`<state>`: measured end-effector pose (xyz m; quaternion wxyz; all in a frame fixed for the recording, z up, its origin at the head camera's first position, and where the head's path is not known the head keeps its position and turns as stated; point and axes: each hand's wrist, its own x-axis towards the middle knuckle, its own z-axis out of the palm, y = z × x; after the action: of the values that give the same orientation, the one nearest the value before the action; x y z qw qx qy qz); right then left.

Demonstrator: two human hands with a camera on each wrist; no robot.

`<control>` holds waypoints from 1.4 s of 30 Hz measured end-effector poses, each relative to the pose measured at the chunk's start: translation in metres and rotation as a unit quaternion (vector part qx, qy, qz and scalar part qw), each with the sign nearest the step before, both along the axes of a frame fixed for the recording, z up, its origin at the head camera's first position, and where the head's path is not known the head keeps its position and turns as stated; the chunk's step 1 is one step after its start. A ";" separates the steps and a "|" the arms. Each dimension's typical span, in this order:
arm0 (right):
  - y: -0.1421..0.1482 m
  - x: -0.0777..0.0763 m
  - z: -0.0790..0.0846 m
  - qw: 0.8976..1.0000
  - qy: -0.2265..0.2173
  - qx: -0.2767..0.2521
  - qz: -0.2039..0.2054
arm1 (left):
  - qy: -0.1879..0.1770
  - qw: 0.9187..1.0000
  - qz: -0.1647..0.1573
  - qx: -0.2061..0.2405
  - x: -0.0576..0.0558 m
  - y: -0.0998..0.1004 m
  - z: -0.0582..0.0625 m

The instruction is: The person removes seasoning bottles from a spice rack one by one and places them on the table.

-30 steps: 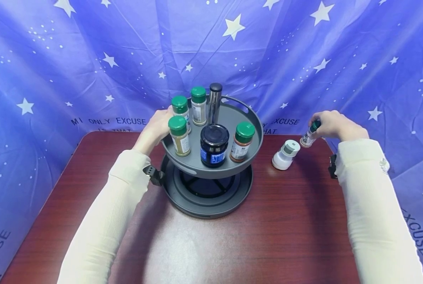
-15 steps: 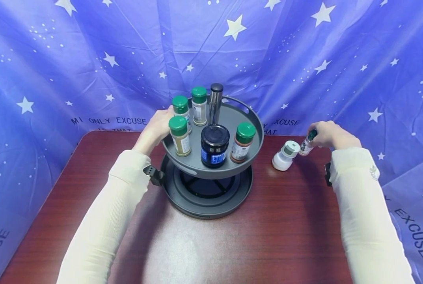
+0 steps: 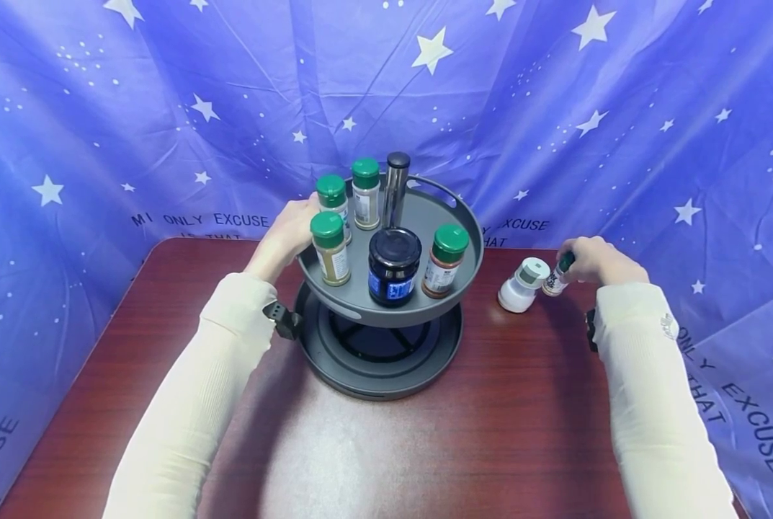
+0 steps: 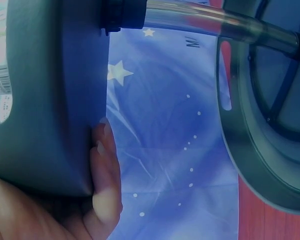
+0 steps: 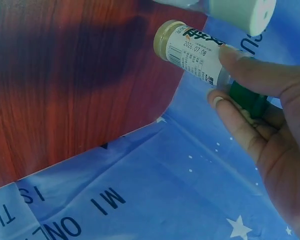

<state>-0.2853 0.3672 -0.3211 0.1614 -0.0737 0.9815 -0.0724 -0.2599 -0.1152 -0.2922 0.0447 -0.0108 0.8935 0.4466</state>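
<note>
In the head view, my left hand (image 3: 289, 234) grips the left rim of the dark grey two-tier rack's upper tray (image 3: 434, 202); in the left wrist view, its fingers (image 4: 106, 195) curl against the tray's underside. At the right, my right hand (image 3: 600, 261) pinches a small seasoning bottle (image 3: 555, 283) around its green cap. The right wrist view shows this bottle's white label, with thumb and fingers on either side of the cap. Close beside it stands a white bottle (image 3: 517, 294) with a pale, grey-green-banded cap. Whether the held bottle's base touches the table cannot be told.
Several green-capped spice jars, one with reddish contents (image 3: 444, 263), and a black-lidded jar (image 3: 394, 267) stand on the upper tray around a metal post (image 3: 395, 191). The lower tray (image 3: 386, 386) rests on the wooden table (image 3: 490, 432). A blue star-patterned curtain (image 3: 243, 86) hangs behind.
My right hand has moved left and down with the seasoning bottle, bringing it close to the white bottle. The left hand stays on the upper tray's rim.
</note>
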 end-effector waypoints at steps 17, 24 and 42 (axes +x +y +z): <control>-0.003 0.002 -0.021 1.000 0.005 0.010 0.021 | 0.001 1.000 0.000 -0.004 -0.002 0.000 0.000; -0.007 0.005 -0.025 0.999 0.001 0.006 0.043 | -0.002 1.000 0.000 -0.009 -0.001 0.000 0.000; -0.005 0.007 -0.035 0.998 0.007 0.032 0.061 | -0.013 1.000 0.004 0.000 0.000 0.001 0.001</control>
<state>-0.2780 0.3617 -0.3561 0.1610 -0.1284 0.9781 -0.0310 -0.2602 -0.1146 -0.2912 0.0542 -0.0204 0.8926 0.4471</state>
